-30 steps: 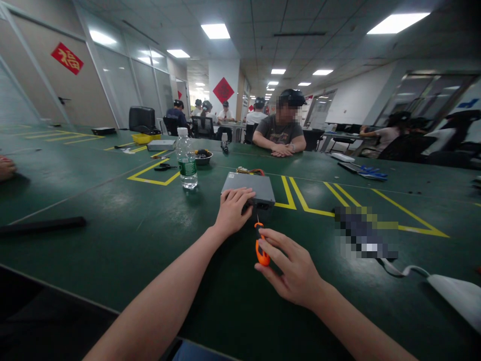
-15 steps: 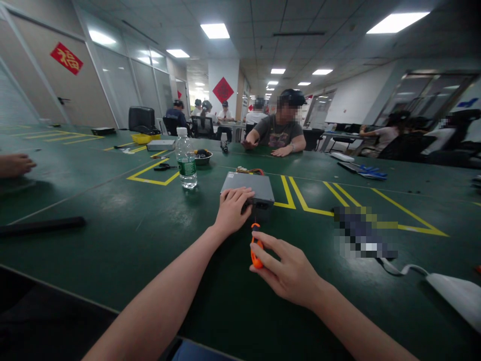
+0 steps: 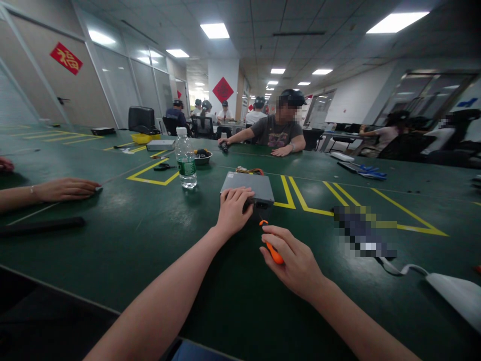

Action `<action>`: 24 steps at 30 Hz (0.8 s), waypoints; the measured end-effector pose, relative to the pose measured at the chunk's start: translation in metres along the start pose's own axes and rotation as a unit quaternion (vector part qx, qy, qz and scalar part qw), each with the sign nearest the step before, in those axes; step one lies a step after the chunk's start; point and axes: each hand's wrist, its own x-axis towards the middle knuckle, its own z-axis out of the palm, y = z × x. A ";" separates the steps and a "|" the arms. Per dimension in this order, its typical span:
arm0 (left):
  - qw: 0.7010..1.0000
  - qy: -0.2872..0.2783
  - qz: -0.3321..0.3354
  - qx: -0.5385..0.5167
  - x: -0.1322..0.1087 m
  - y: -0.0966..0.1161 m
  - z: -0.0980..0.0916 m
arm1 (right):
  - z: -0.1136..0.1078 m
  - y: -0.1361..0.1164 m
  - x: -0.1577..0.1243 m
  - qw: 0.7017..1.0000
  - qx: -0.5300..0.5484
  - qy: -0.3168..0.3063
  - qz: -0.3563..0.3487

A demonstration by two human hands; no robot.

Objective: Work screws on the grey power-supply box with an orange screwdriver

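Observation:
A grey computer power supply (image 3: 257, 184) lies flat on the green table, its bundle of coloured wires at the far side. My left hand (image 3: 233, 211) grips its near left corner, fingers over the top and thumb down at the front face. In my right hand (image 3: 296, 263) is an orange and black screwdriver (image 3: 275, 254), held between thumb and fingers. Its thin shaft points up and left toward the front of the power supply. Whether the tip touches the casing I cannot tell.
A water bottle (image 3: 187, 163) stands left of the power supply, near a metal bowl (image 3: 203, 157). A black bar (image 3: 45, 226) lies at left, beside another person's hand (image 3: 71, 189). Blue-handled tools (image 3: 366, 171) and a blurred dark object (image 3: 363, 230) lie right. Someone sits opposite (image 3: 276, 130).
My right hand has shifted slightly right and tilted the screwdriver, closing more around its handle. A neighbour's hand has slid in from the left. The person opposite has reached toward a small dark object.

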 end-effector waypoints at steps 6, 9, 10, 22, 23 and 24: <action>1.000 0.001 -0.006 0.000 0.000 0.000 0.002 | -0.001 -0.001 0.002 1.000 -0.004 0.005 0.003; 1.000 0.003 -0.006 -0.002 0.001 0.000 0.002 | -0.004 0.000 0.001 1.000 -0.005 0.023 -0.003; 1.000 0.003 -0.007 -0.003 0.000 0.000 0.002 | -0.006 0.001 0.001 0.999 -0.008 0.033 -0.005; 1.000 -0.014 0.005 0.001 -0.001 -0.002 -0.001 | -0.023 0.007 -0.002 0.995 -0.050 0.085 -0.002; 1.000 -0.015 0.005 0.002 -0.001 -0.002 -0.001 | -0.022 0.007 -0.002 0.995 -0.050 0.084 -0.002; 1.000 -0.016 0.006 0.002 -0.001 -0.002 -0.002 | -0.022 0.007 -0.002 0.995 -0.051 0.083 -0.002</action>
